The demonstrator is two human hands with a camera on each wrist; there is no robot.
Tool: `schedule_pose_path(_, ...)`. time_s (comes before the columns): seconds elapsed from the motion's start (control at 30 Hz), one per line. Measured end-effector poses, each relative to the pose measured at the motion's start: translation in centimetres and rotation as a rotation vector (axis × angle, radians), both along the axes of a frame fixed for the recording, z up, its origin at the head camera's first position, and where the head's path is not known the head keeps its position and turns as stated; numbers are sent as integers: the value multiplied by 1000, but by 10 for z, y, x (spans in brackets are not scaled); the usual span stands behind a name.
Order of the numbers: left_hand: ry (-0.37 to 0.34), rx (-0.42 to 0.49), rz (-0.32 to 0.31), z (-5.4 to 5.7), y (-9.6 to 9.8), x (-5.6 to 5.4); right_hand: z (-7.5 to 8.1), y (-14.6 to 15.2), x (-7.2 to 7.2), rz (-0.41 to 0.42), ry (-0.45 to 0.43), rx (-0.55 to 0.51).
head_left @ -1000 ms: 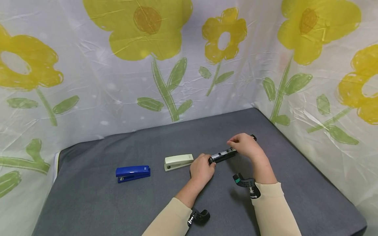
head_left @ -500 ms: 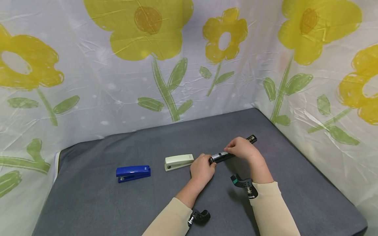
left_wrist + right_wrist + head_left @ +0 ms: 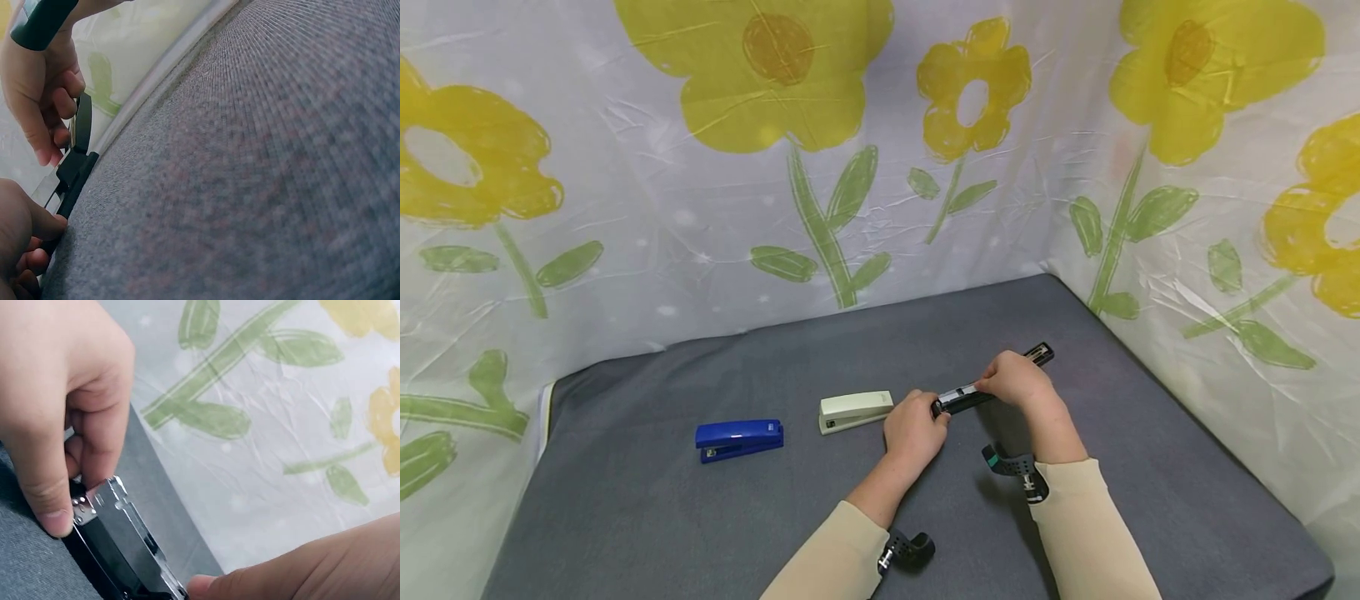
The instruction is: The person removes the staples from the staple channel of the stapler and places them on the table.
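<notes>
A black stapler (image 3: 962, 401) lies swung open near the right side of the table, its upper arm (image 3: 1040, 354) reaching out past my right hand (image 3: 1019, 382). My left hand (image 3: 913, 429) grips its left end; in the right wrist view, the thumb (image 3: 57, 522) presses one side and fingers lie on the other. The fingertips of my right hand touch the silver rail (image 3: 49, 187) midway along the stapler, thumb and finger close together. What lies between them is hidden. Just left of my left hand stands a cream stapler (image 3: 854, 410).
Farther left sits a blue stapler (image 3: 739, 439). Dark grey cloth covers the table (image 3: 647, 517), with a flower-printed white curtain (image 3: 700, 250) behind and on the right. Each wrist carries a black camera mount (image 3: 1011, 463).
My right hand has come down and left along the black stapler onto the silver rail, uncovering more of the upper arm. My left hand stays in place, gripping the end.
</notes>
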State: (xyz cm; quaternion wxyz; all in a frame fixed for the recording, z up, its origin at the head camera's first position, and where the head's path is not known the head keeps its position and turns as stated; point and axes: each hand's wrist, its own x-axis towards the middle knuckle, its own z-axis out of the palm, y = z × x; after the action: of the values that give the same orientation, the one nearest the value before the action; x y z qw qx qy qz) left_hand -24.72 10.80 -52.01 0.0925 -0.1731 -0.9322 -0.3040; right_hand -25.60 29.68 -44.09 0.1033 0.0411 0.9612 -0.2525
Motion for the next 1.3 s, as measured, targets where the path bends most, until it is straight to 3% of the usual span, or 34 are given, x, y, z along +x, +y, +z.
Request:
schedule_pose_path(0.8, 4, -1, -6, 0, 0, 1, -5, -8, -1, -120, 30, -99)
schedule_pose_path(1.3, 9, -14, -1, -1, 0, 1, -3, -7, -3, -111, 10, -201)
